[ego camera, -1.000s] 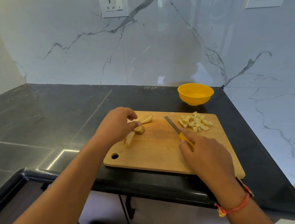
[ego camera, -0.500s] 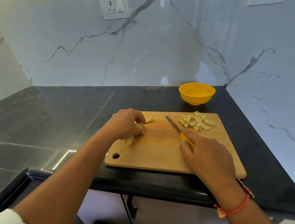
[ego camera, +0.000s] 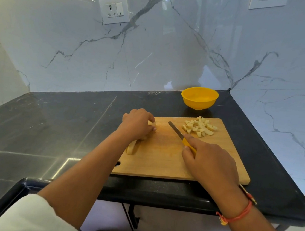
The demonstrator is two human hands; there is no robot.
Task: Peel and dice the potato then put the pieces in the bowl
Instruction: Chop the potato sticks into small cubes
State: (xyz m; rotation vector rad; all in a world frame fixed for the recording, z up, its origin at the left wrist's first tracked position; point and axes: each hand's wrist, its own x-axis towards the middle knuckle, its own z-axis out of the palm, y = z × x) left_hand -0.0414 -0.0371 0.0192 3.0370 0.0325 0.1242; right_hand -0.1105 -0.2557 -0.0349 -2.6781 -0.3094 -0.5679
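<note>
Left hand [ego camera: 137,123]: fingers closed on a potato piece [ego camera: 152,123] at the cutting board's [ego camera: 163,153] far-left.
Right hand [ego camera: 208,160]: gripping the knife [ego camera: 180,135], blade just right of that piece.

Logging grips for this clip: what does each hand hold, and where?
Right hand grips the knife by its yellow handle. Left hand pinches a potato piece at its end.

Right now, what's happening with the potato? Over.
Left hand gathering uncut potato wedges. Right hand holding knife. Diced pile on board, bowl empty. Nothing blocking.
</note>
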